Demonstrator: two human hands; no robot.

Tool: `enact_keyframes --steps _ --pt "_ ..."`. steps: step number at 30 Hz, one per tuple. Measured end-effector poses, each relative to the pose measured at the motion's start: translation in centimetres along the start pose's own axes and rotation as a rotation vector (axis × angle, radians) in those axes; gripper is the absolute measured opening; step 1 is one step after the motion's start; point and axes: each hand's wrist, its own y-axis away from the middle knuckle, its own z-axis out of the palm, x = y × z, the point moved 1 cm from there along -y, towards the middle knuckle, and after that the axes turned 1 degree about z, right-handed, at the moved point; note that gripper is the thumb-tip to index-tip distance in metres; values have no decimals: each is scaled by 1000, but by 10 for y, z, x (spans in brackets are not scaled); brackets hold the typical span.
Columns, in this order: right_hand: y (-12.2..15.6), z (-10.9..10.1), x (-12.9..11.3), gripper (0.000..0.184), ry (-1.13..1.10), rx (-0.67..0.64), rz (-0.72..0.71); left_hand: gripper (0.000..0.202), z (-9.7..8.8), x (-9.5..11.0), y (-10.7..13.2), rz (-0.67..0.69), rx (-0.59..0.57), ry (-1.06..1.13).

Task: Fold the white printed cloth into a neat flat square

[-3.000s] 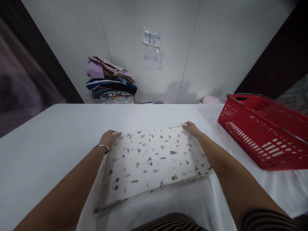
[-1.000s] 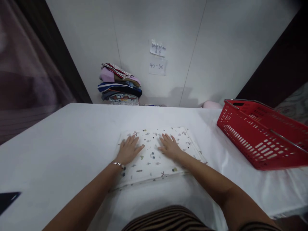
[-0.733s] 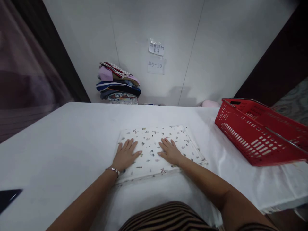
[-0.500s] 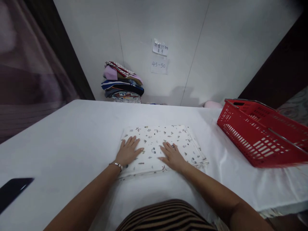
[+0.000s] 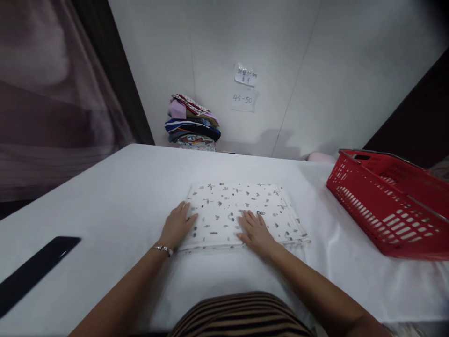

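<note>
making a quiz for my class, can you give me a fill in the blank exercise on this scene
The basket on the table is ____. The lower wall note reads ____. The bracelet sits on the ____ wrist. The left hand and right hand touch the patterned cloth, palms ____.
Missing words: red; 45-50; left; down

Folded printed cloth [image 5: 242, 208]: one. Red basket [image 5: 368, 206]: one. Wall notes [image 5: 244, 99]: two. Clothes stack [image 5: 192, 124]: one.

The one camera sits on the person's head, looking forward and down across the white table [image 5: 105, 187] toward the wall [image 5: 315, 70]. It is close above the left hand [image 5: 176, 229] and right hand [image 5: 257, 234].
</note>
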Motion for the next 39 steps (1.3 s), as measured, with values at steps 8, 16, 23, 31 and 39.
enact_keyframes --steps 8,16,23,31,39 --pt "-1 6 -9 60 24 -8 -30 56 -13 -3 20 -269 -38 225" --pt "-26 -3 -26 63 -13 40 -22 41 -20 -3 2 -425 -226 446" --pt "-36 4 -23 68 -37 -43 -6 38 -23 -2 4 -436 -217 646" --pt "-44 7 -22 63 -72 -34 -3 33 -28 4 5 -479 -342 954" --pt "-48 -10 -16 57 -1104 315 171 28 -78 91 -47 -148 -351 991"
